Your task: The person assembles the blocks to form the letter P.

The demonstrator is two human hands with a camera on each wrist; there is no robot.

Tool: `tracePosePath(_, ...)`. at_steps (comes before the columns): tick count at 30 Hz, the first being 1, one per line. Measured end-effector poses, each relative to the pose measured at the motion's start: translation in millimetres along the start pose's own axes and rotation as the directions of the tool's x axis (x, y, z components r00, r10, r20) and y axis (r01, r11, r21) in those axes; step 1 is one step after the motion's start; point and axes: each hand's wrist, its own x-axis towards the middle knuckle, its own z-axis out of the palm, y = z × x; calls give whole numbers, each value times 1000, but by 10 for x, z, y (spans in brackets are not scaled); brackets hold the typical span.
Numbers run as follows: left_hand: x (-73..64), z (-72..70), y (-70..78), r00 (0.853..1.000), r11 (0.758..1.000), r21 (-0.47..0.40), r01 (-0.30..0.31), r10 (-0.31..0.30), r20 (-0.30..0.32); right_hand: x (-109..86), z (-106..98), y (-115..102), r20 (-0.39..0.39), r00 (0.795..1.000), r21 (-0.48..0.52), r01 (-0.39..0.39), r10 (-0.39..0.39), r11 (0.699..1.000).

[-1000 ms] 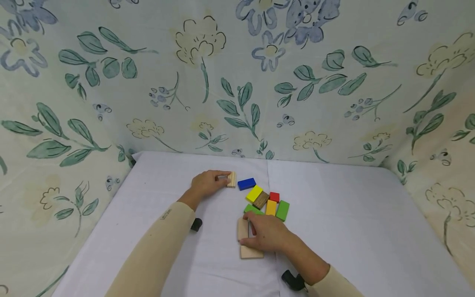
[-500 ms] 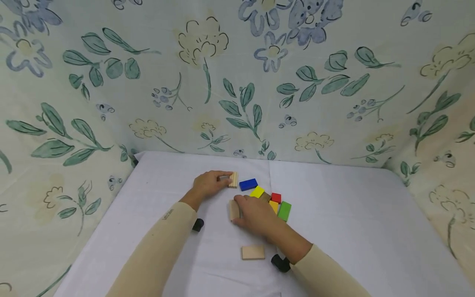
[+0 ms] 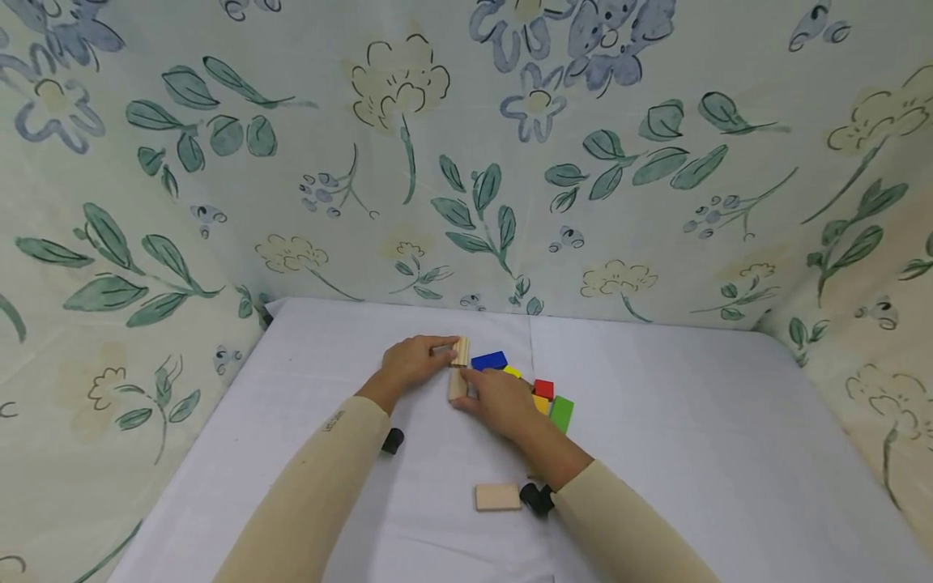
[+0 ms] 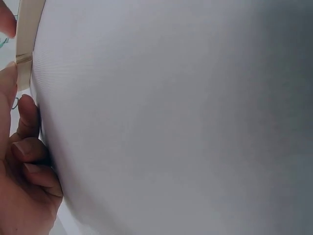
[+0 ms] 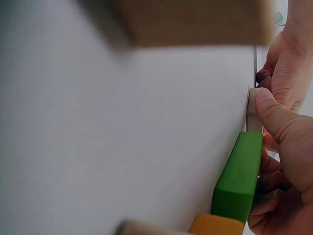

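My left hand (image 3: 412, 361) pinches a ridged pale wooden block (image 3: 462, 351) between forefinger and thumb, near the far side of the table. Directly in front of it, a plain wooden block (image 3: 457, 385) lies end-on to the ridged one and seems to touch it. My right hand (image 3: 503, 402) grips this plain block from the right. In the right wrist view the right thumb (image 5: 274, 110) presses its near end. Curled lower fingers of the left hand (image 4: 32, 161) show in the left wrist view.
Right of the hands lie a blue block (image 3: 489, 360), a partly covered yellow block (image 3: 513, 371), a red block (image 3: 543, 389), an orange block (image 3: 541, 403) and a green block (image 3: 562, 413). Another plain wooden block (image 3: 498, 497) lies nearer, beside the right wrist's black camera (image 3: 537, 499).
My right hand took the plain block from beside the nearer wooden block and moved it away from me and slightly left, up to the ridged block. The left hand stayed nearly still.
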Motion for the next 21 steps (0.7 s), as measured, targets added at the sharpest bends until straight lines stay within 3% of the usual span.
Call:
tracePosePath(13, -17, -17, -8, 1000, 1000, 3, -16, 16, 20, 37, 14, -48, -18, 998, -7, -61, 61, 998)
tracePosePath(21, -48, -72, -5, 996, 998, 36, -42, 39, 78, 36, 18, -59, -27, 995, 21, -98, 98, 995)
